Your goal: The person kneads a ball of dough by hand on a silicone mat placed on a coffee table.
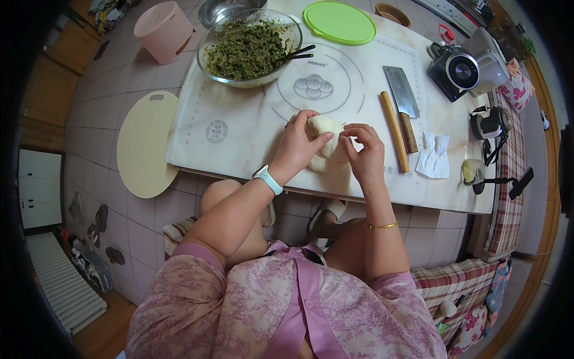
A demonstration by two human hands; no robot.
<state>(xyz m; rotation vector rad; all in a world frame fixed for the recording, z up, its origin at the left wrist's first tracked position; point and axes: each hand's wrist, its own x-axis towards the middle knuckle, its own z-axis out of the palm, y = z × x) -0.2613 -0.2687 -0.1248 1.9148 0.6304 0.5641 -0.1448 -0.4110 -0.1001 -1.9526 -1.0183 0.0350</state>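
Observation:
A pale lump of dough rests on the white silicone mat near the table's front edge. My left hand lies on its left side, with the thumb across the top and the fingers curled over the far edge. At its right side, my right hand pinches at the dough's edge with thumb and fingertips; the hand hides part of that edge. To the right lie a wooden rolling pin and a cleaver with a wooden handle.
A glass bowl of chopped green filling with dark chopsticks stands at the back left. Beyond are a metal bowl and a green lid. Crumpled white paper, a small glass and a black appliance stand right.

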